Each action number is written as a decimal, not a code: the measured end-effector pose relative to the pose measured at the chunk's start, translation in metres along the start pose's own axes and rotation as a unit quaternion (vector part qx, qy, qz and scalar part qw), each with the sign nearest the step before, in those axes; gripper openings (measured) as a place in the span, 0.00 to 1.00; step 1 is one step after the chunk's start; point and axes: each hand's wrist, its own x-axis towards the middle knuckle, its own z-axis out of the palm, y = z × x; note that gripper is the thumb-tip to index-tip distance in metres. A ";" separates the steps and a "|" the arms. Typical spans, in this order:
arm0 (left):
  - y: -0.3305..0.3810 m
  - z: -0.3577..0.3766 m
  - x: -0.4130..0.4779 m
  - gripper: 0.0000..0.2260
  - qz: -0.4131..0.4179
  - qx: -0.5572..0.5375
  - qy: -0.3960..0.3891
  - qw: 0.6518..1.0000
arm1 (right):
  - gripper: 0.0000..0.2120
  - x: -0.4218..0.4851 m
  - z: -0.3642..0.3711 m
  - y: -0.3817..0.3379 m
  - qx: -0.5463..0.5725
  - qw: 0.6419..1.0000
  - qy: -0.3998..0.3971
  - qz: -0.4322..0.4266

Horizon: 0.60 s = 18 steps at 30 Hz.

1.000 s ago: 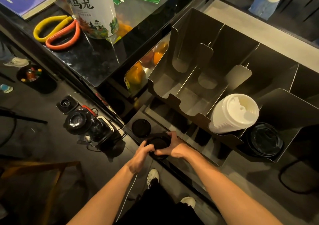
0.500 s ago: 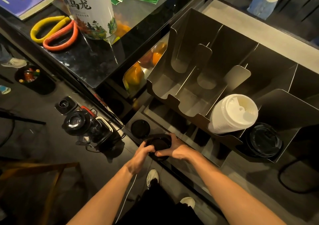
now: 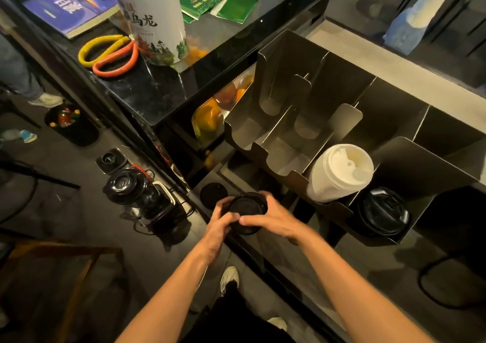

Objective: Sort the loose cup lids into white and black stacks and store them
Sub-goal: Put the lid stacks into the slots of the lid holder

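I have both my left hand point(image 3: 219, 227) and right hand point(image 3: 273, 217) closed around a short stack of black plastic cup lids point(image 3: 247, 211) near the counter edge. The tall white lid stack point(image 3: 339, 174) and another black lid stack point(image 3: 385, 215) already sit in the steel rack point(image 3: 286, 53); one loose black lid point(image 3: 213, 195) remains to the left.

Dim warm light, glare on black countertop point(image 3: 147, 90), wide-angle bending at edges

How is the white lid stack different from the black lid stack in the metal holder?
The white lid stack is taller, rising above its slot; the black lid stack is short and sits low. White is pale and bright, black dark and glossy. Both stand in neighbouring slots of the metal holder.
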 end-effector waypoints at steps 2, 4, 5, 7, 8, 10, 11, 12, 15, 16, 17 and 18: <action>0.012 0.009 -0.009 0.39 0.036 0.002 -0.001 0.999 | 0.55 -0.013 -0.008 -0.009 -0.001 1.000 0.013 -0.028; 0.023 0.020 -0.017 0.39 0.069 -0.005 0.006 0.998 | 0.57 -0.026 -0.017 -0.019 0.000 0.998 0.025 -0.051; 0.029 0.025 -0.022 0.38 0.082 -0.008 0.008 0.997 | 0.56 -0.034 -0.022 -0.024 -0.002 0.998 0.029 -0.064; 0.040 0.036 -0.034 0.35 0.100 -0.010 0.000 0.995 | 0.55 -0.048 -0.034 -0.033 -0.005 0.995 0.034 -0.090; 0.046 0.041 -0.039 0.34 0.108 -0.010 -0.007 0.994 | 0.54 -0.054 -0.040 -0.039 -0.008 0.994 0.039 -0.104; 0.058 0.051 -0.050 0.32 0.129 -0.014 -0.020 0.991 | 0.53 -0.069 -0.049 -0.051 -0.020 0.990 0.050 -0.129; 0.064 0.055 -0.054 0.33 0.141 -0.021 -0.025 0.989 | 0.53 -0.075 -0.053 -0.057 -0.027 0.988 0.057 -0.140; 0.070 0.059 -0.058 0.34 0.155 -0.028 -0.030 0.987 | 0.52 -0.082 -0.057 -0.063 -0.031 0.986 0.067 -0.151; 0.089 0.071 -0.070 0.35 0.202 -0.039 -0.048 0.977 | 0.52 -0.106 -0.071 -0.084 -0.059 0.975 0.104 -0.190; 0.095 0.077 -0.073 0.36 0.215 -0.043 -0.049 0.974 | 0.50 -0.113 -0.077 -0.091 -0.066 0.972 0.117 -0.195; 0.100 0.084 -0.075 0.36 0.226 -0.049 -0.047 0.972 | 0.49 -0.117 -0.084 -0.097 -0.072 0.969 0.128 -0.201; 0.106 0.093 -0.076 0.36 0.233 -0.056 -0.041 0.970 | 0.48 -0.120 -0.092 -0.105 -0.078 0.965 0.137 -0.209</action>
